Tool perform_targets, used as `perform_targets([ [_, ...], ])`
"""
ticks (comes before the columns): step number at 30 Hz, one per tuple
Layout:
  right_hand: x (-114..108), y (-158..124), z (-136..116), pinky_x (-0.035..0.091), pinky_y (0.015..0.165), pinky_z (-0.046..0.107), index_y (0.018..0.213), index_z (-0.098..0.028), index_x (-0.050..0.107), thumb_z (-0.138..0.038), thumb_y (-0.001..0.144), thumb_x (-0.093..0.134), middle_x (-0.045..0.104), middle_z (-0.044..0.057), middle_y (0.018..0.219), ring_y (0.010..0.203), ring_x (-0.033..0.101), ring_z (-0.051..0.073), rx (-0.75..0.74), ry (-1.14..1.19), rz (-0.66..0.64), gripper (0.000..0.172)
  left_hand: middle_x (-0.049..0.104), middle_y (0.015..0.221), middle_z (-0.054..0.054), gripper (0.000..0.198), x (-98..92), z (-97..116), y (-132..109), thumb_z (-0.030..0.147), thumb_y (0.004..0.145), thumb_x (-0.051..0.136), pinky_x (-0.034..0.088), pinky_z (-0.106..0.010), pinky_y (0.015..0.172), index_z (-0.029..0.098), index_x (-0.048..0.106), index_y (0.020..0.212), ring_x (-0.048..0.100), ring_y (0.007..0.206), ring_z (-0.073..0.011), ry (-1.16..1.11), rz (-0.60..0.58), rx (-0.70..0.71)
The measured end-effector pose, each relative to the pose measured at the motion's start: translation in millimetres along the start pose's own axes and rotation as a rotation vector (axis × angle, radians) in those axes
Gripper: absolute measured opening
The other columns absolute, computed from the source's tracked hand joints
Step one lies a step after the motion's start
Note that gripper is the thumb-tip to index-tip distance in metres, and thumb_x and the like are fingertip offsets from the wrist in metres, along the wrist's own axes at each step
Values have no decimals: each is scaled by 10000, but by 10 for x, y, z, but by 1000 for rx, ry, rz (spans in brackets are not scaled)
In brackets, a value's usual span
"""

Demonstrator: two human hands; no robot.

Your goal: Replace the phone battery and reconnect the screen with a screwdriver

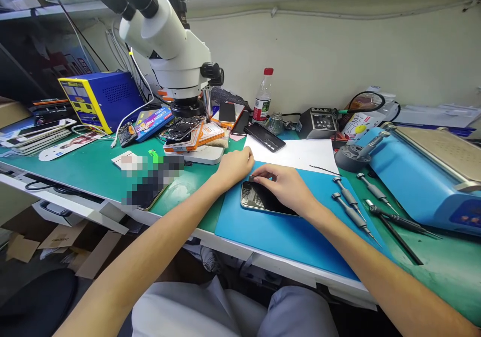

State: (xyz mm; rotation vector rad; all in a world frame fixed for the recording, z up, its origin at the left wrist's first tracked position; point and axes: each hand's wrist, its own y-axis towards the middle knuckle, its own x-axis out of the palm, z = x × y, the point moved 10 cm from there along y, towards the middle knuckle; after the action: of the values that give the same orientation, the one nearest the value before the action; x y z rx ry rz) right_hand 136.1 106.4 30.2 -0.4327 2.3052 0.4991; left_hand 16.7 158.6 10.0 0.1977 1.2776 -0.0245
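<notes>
Black phone (260, 198), under R hand (286, 184), nr L (236, 166)

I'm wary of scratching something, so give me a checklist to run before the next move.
1. Phone lying on the blue mat: ok.
2. Left hand apart from the phone: ok.
3. Right hand at the phone's edge: ok.
4. Anything pinched in its fingers: cannot tell, too small.
5. Gray screwdrivers put away: not ok, several lie loose.
</notes>
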Motion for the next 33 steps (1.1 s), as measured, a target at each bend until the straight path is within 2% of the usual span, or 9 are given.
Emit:
perform_targets([
  [5,34,-4,9,538,782,311,964,-257,818,-209,941,658,851,-6,989,887,762,203,-1,-27,2,169,804,1114,-134,324,-3,-11,8,328,1076,423,544,-382,901,222,654,1278,769,1066,-318,22,-1,-7],
  [10,29,15,16,551,810,316,973,-255,811,-192,948,660,853,-3,1010,915,772,207,-23,-59,-2,165,808,1112,-138,326,-7,-9,6,317,1076,418,551,-392,879,223,659,1275,771,1064,-328,25,2,-5],
  [14,19,29,2,548,797,314,962,-254,814,-196,950,668,852,-4,996,889,769,202,-41,-93,-4,157,805,1094,-124,323,0,-11,-1,319,1092,427,563,-401,890,219,663,1288,771,1049,-302,15,-2,-5],
  [20,25,20,-29,527,791,329,961,-269,828,-178,926,684,848,6,991,893,761,217,-69,-139,-7,173,752,1154,-87,384,-11,-16,-14,463,1077,584,596,-464,972,159,672,1294,738,1037,-227,-4,-13,-8],
  [33,14,11,-33,548,822,318,964,-242,810,-206,943,651,846,12,991,864,755,197,-97,-53,21,164,730,1194,-88,358,-38,-4,-30,421,1056,643,625,-455,944,159,669,1299,730,1043,-223,-1,15,7],
])
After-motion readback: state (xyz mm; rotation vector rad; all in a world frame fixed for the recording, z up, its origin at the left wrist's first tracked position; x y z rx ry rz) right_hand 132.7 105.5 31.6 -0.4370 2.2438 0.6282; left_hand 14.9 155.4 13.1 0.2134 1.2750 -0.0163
